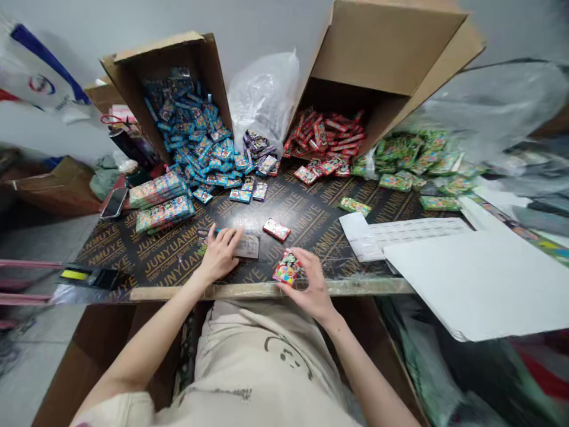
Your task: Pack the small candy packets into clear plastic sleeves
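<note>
My right hand [311, 280] grips a small stack of colourful packets [287, 268] at the near edge of the dark printed tabletop [178, 255]. My left hand [219, 254] lies flat with fingers spread on a clear sleeve of packets [247, 244] on the table. A single red packet [276, 229] lies just beyond both hands.
A tipped carton spills blue packets [200, 142]; another carton holds red packets [329, 139]. Purple packets [258, 148], green packets [413, 160] and a lone green packet [354, 206] lie behind. Bundled stacks [162, 201], a phone [114, 203], white sheets [480, 279] and a plastic bag [264, 95] surround.
</note>
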